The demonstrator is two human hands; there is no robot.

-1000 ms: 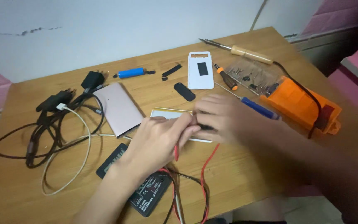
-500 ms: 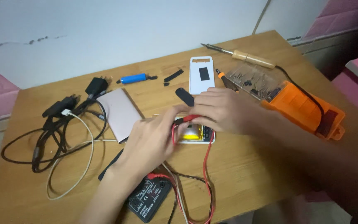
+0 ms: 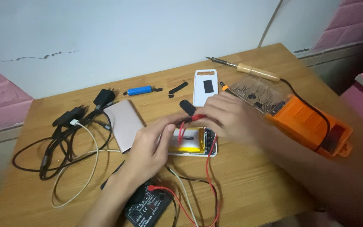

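An opened white device [image 3: 192, 143] with a yellow flat battery inside lies on the wooden table [image 3: 253, 185]. My left hand [image 3: 152, 147] hovers over its left side, pinching a black test probe. My right hand [image 3: 227, 117] is above its right end and holds a red test probe [image 3: 198, 118] whose red lead [image 3: 209, 168] runs down to a black multimeter [image 3: 148, 206] at the near edge.
A white back cover [image 3: 205, 87], pink case [image 3: 122, 124], blue cylindrical cell [image 3: 140, 90], black tabs, tangled black and white cables with chargers [image 3: 64, 134], a wooden-handled soldering iron [image 3: 248, 69] and an orange tool case [image 3: 311, 124] with a clear bit tray surround the hands.
Both hands have lifted off the device, showing its yellow battery. The right hand now holds the red probe above it, and the view has shifted slightly.
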